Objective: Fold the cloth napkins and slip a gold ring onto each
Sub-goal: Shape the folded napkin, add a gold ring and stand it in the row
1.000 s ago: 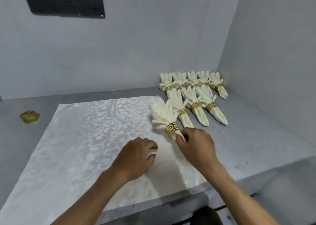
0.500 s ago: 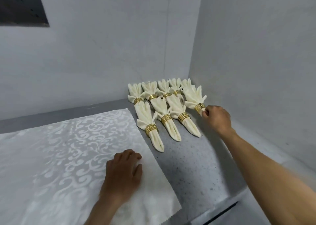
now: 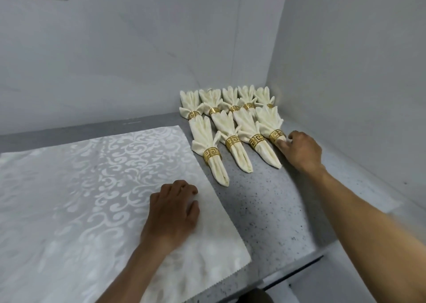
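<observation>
1. Right hand (image 3: pixel 302 150) was at the far right end of the front row, fingers (image 3: pixel 282 144) curled and pinching the tail of the newest ringed napkin (image 3: pixel 268 123) just below its gold ring (image 3: pixel 276 136). The napkin lay on the speckled worktop (image 3: pixel 265 210), touching its neighbour.
2. Left hand (image 3: pixel 173 213) rested on the flat damask cloth (image 3: pixel 80 187) near its right edge, fingers loosely curled and holding nothing (more weight than grip).
3. Finished napkins (image 3: pixel 228 127) sat in two rows in the corner, five at the back and four in front, each with a ring on.
4. Step in hand, by my read: seating this napkin in line, then letting go.
5. To do it well: nudge by the tail only, keep the ring square across the folds, match the slant of the row, and lift the fingers straight off so the fan stays spread.
6. The flat cloth looked next for folding (no loose ring in view).
</observation>
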Action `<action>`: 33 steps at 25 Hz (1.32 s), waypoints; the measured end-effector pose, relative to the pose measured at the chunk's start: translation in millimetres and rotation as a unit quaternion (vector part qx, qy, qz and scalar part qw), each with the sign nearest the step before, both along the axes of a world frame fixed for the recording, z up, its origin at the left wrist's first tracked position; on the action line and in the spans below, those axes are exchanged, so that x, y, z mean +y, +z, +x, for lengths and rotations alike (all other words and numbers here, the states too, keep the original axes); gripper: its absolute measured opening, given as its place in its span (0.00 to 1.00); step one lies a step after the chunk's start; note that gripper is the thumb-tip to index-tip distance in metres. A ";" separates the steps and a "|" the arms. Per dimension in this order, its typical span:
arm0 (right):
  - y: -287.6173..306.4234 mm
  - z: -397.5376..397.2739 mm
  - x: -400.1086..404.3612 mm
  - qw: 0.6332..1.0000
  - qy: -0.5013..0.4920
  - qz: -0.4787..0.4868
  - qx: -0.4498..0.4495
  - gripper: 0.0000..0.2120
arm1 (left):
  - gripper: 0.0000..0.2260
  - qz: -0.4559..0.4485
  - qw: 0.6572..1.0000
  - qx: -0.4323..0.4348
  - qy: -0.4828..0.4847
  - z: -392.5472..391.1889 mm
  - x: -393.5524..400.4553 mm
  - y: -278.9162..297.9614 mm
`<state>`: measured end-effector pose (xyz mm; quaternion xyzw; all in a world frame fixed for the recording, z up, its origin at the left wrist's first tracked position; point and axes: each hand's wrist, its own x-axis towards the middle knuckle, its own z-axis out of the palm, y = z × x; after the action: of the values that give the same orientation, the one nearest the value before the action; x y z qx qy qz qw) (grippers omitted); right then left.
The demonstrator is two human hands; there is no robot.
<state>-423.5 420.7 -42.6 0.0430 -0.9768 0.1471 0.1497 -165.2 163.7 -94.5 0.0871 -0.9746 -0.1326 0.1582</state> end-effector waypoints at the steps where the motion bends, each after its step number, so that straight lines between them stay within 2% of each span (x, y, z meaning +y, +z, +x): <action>1: 3.3 18.0 -5.3 0.999 -0.008 -0.030 0.029 0.17 | 0.17 0.000 1.000 -0.002 0.004 1.2 -0.3 0.4; 3: 4.9 73.7 -26.9 0.993 0.039 -0.072 0.089 0.12 | 0.14 0.014 1.000 0.001 0.000 -0.7 3.2 1.5; 5: -1.6 148.4 -57.0 0.979 0.172 -0.084 0.078 0.07 | 0.13 0.105 0.994 0.008 -0.015 -0.1 4.9 9.8; 7: -12.3 222.2 -84.6 0.928 0.368 -0.041 0.038 0.07 | 0.13 0.220 0.974 0.035 -0.023 17.8 -5.4 26.0; 9: -28.0 265.2 -102.1 0.851 0.524 0.024 0.016 0.10 | 0.10 0.219 0.973 0.067 -0.033 65.5 -29.1 39.1; 10: -33.9 274.7 -107.8 0.832 0.554 0.033 -0.018 0.12 | 0.07 0.200 0.977 0.059 -0.036 98.1 -45.2 41.8; 12: -40.9 277.8 -115.0 0.825 0.561 0.013 -0.062 0.15 | 0.04 0.164 0.986 -0.001 -0.034 173.6 -85.6 42.0; 14: -46.4 271.3 -120.0 0.826 0.560 -0.035 -0.040 0.12 | 0.13 0.143 0.987 -0.073 -0.031 236.7 -125.4 36.4; 16: -45.3 265.0 -128.7 0.833 0.549 -0.067 -0.008 0.10 | 0.18 0.124 0.989 -0.079 -0.025 265.7 -149.8 29.6; 19: -34.3 273.2 -136.6 0.840 0.542 -0.010 0.017 0.15 | 0.18 0.118 0.993 -0.022 -0.015 260.5 -156.8 20.8; 22: -24.9 283.5 -124.6 0.840 0.539 0.049 -0.037 0.23 | 0.19 0.062 0.998 0.008 0.014 248.4 -154.3 21.5; 24: -22.2 278.9 -117.1 0.839 0.540 0.031 -0.065 0.17 | 0.17 0.043 0.999 0.015 0.029 248.0 -152.6 27.1; 27: -24.8 265.0 -112.6 0.857 0.512 0.052 -0.023 0.17 | 0.05 0.004 0.999 -0.034 0.001 250.2 -145.2 40.8; 28: -27.0 259.1 -111.7 0.867 0.494 0.060 0.006 0.17 | 0.06 0.004 0.998 -0.060 0.001 250.6 -146.0 44.9; 30: -31.5 251.9 -114.7 0.884 0.461 0.073 0.036 0.18 | 0.15 -0.028 0.994 -0.097 0.048 254.7 -154.7 48.1; 32: -34.7 242.5 -120.5 0.893 0.436 0.092 0.061 0.17 | 0.15 -0.066 0.986 -0.100 0.114 258.0 -170.2 48.6; 33: -36.0 238.0 -122.8 0.900 0.420 0.095 0.072 0.14 | 0.12 -0.044 0.984 -0.093 0.148 259.7 -177.6 50.2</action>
<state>-185.5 297.8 -78.6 0.4740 -0.8637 0.0996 0.1392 94.4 -13.9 -44.3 0.2348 -0.9664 -0.0558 0.0880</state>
